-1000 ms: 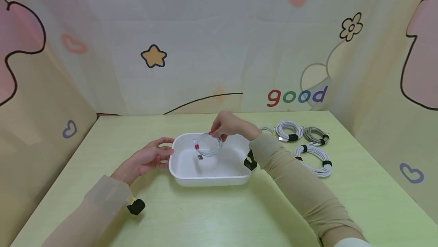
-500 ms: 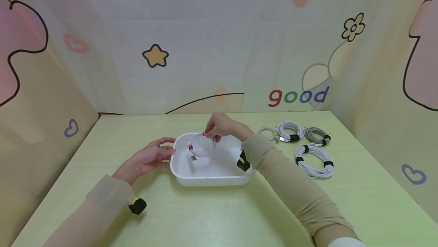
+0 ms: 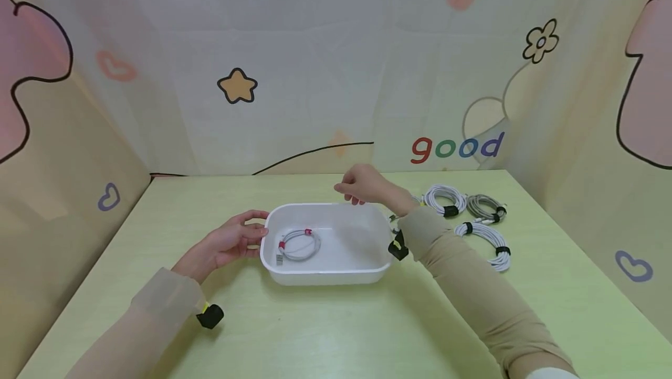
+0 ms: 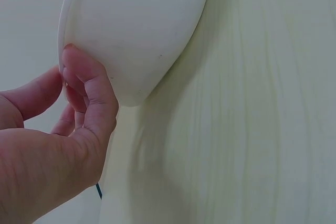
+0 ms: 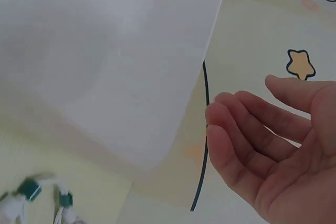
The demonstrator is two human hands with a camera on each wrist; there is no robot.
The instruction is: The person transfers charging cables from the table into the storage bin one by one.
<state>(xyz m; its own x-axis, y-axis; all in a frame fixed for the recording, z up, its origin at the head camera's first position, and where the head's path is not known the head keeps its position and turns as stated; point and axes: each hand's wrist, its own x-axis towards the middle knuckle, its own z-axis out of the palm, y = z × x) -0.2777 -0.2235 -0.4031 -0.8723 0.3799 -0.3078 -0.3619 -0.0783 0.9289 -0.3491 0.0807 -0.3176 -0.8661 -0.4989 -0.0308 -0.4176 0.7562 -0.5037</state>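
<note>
Left hand [image 3: 237,240]: is gripping the white tray [image 3: 325,278] at its nine o'clock end, thumb and fingers pinching the rim.
Right hand [image 3: 364,185]: is hovering near the far rim at one o'clock, well apart from the left, fingers loosely curved and holding nothing.
Red-tied cable [image 3: 317,245]: is lying coiled inside the tray, toward nine o'clock — this placement looks finished.
Table [image 3: 294,332]: is bearing a thick white coil [image 3: 431,197] and a grey coil [image 3: 473,205] between two and three o'clock of the tray, with a wide white coil [image 3: 492,235] at three.
Next coil: if the loading is continuing, the move is probably calling for the right hand to swing toward three o'clock and pinch one, the left steadying the tray.
Small coil [image 3: 417,199]: is mostly hiding behind the right wrist; the right sleeve [image 3: 457,274] is covering part of the wide one.
Wrist views: the right is cropping the red-tied cable and blurring the table's coils; the left is showing only the tray's outside.
</note>
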